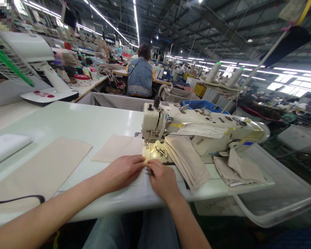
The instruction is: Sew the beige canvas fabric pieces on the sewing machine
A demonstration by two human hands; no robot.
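Note:
A beige fabric piece lies flat on the sewing machine table, its right edge under the needle area of the sewing machine. My left hand rests over its near edge, fingertips pressed together on the cloth just in front of the presser foot. Close beside it, my right hand pinches the same near corner between thumb and forefinger. Small dark metal tips, which look like thread snips, poke out from under the curled fingers of that hand. The rest of the snips is hidden.
Stacked beige pieces lie right of the needle, and folded ones farther right. A larger beige panel and a white box are at left. A fan stands behind. A clear plastic bin sits beside the table; a person sits ahead.

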